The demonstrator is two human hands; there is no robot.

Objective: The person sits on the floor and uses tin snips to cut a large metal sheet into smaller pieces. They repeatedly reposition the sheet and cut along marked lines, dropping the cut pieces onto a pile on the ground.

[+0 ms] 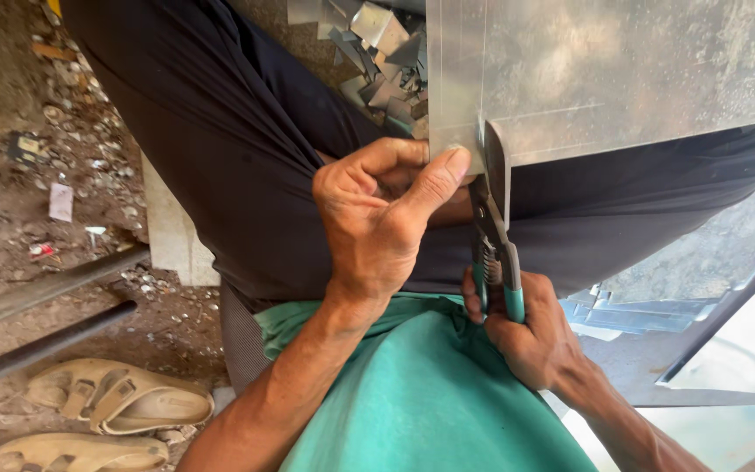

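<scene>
A large shiny metal sheet point(622, 70) fills the upper right, resting over my lap in dark trousers. My left hand point(377, 218) pinches the sheet's lower left corner between thumb and fingers. My right hand point(530, 336) grips the green handles of tin snips point(493, 240), whose blades bite upward into the sheet's lower edge just right of my left thumb. A narrow strip of sheet stands between the cut and the sheet's left edge.
Several metal offcuts point(377, 52) lie heaped on the ground beyond my knee. Two tan sandals point(115, 402) sit at lower left beside two dark metal rods point(41, 345) on dirt. More sheet pieces point(631, 315) and a metal frame point(727, 306) lie at right.
</scene>
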